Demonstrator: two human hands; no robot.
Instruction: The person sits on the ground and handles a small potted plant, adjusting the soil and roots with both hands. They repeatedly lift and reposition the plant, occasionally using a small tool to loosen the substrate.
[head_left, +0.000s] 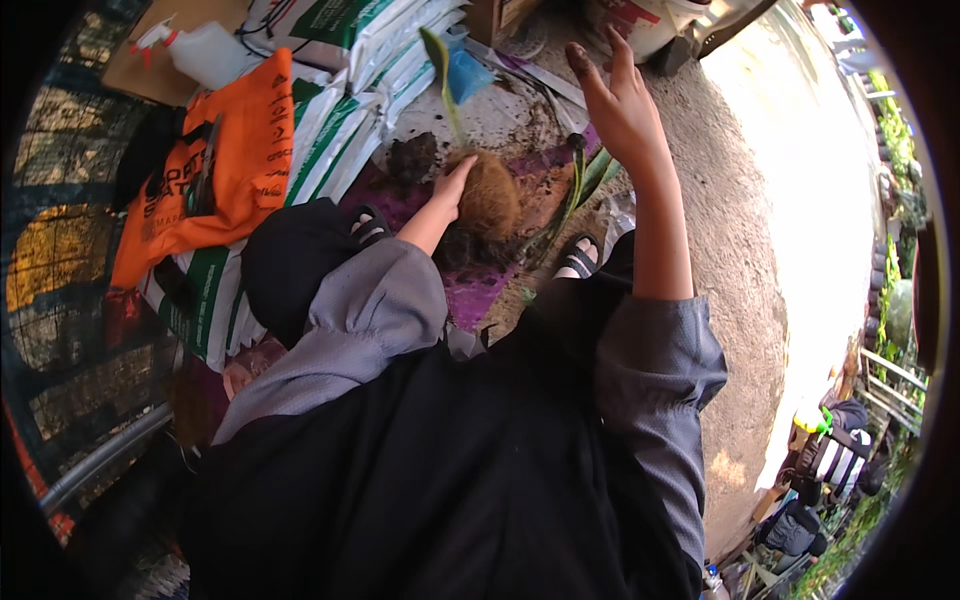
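The round ball of brown, hairy fibre (490, 200) lies on the ground in front of the person, above the purple plastic sheet (478, 300). A long green leaf (440, 75) rises from it toward half past eleven. I judge that the ball is rather light, springy and rough, so it should not slip easily, but some fibre may come loose. The leaf looks flexible and could be bent or torn, so it is better to hold the ball by its wide sides.

The left hand (455, 188) is partly closed at the ball's nine o'clock side and touches it; how firmly it grips I cannot tell. The right hand (622, 105), between one and two o'clock, is raised and loosely open, with nothing in it.

Near the right hand, beyond it, is a white bucket with a red patch (660, 22); its contents are not visible. Toward ten o'clock are plump white-and-green plastic sacks (340, 140), whose filling I cannot see, and a cloudy white spray bottle (208, 55), also unclear inside. At nine o'clock lies a flat orange bag (250, 130).
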